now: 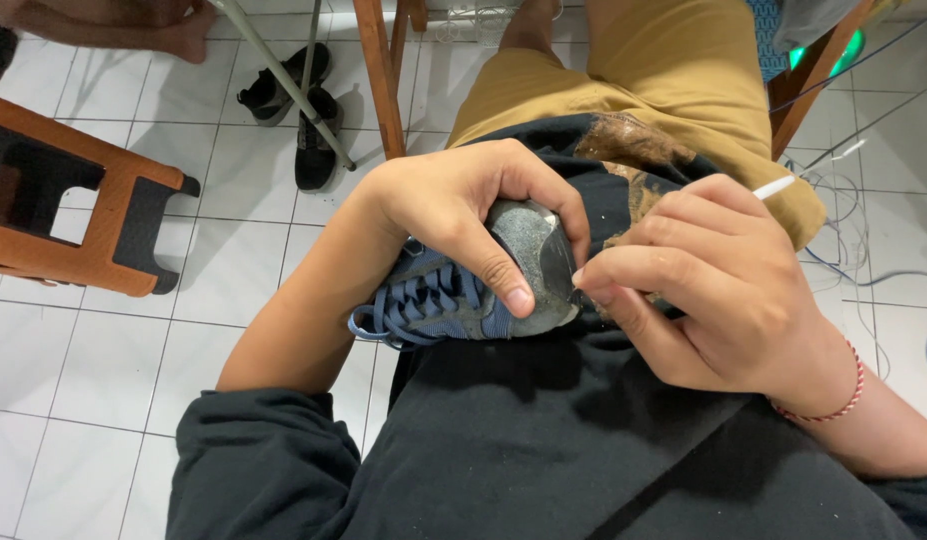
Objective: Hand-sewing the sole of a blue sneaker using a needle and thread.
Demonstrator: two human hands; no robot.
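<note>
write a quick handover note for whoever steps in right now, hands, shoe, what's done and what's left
Left hand: grips the blue-laced grey shoe at the toe, held on the lap over a dark cloth.
Right hand: pinches a thin white stick, its working end at the toe cap.
Done: cannot tell how much; brown smears show on the cloth.
Left: toe work is under way. A black pair of shoes sits on the floor.

Single view only: head-worn camera looking steeply down over wearer's own chest and lap, lens sitting close above blue sneaker (463, 290), which is filling frame centre. Left of sneaker, view reaching white tiled floor (93, 360) and wooden stool (83, 200). Beyond sneaker, frame top catching pair of black shoes (303, 110). No second view sharing scene.
</note>
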